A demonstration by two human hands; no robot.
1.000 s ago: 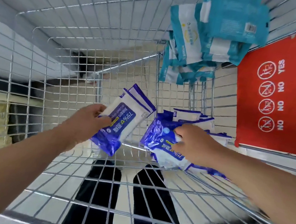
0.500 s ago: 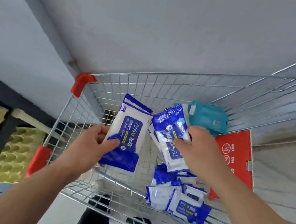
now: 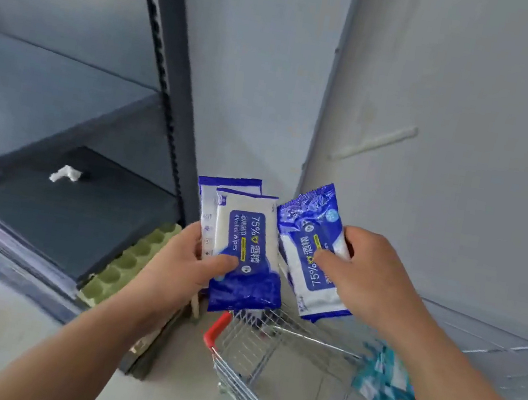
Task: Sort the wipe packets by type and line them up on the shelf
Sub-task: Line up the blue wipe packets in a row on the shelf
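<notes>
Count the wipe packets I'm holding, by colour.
Blue, left hand: 2, front packet and back packet
Blue, right hand: 1, right packet; another may hide behind it
Teal, held: 0; teal packets lie blurred in the cart
Total held: 3

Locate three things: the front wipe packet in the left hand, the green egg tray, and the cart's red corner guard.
front wipe packet [image 3: 248, 235]: head view, its blue label panel.
green egg tray [image 3: 126, 262]: head view, a middle cup.
red corner guard [image 3: 212, 330]: head view, its bend.
</notes>
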